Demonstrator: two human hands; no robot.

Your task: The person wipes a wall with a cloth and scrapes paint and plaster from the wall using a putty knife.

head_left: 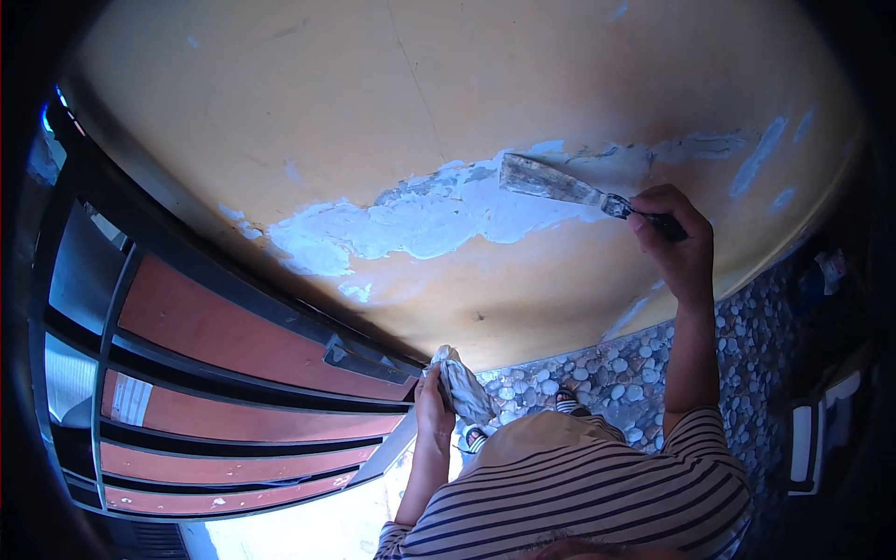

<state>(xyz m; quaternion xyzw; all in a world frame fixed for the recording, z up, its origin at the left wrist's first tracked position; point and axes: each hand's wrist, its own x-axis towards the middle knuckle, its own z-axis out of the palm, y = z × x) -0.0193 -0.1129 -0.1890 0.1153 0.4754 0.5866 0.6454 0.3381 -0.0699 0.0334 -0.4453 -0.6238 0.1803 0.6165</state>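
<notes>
Clasping with curled left hand [432, 406] a white-smeared slab [462, 387], lower centre, right of red panels [233, 322]; gripping with closed right hand [679, 233], forearm upright, a scraper [549, 181] against the white-patched tan wall [280, 103], upper centre, above pebble-patterned floor [644, 373].

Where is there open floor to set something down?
The pebbled floor between the right arm and the white-edged object looks open. It's crowded by the left hand, where the smeared block, wall and slatted gate come close.
</notes>
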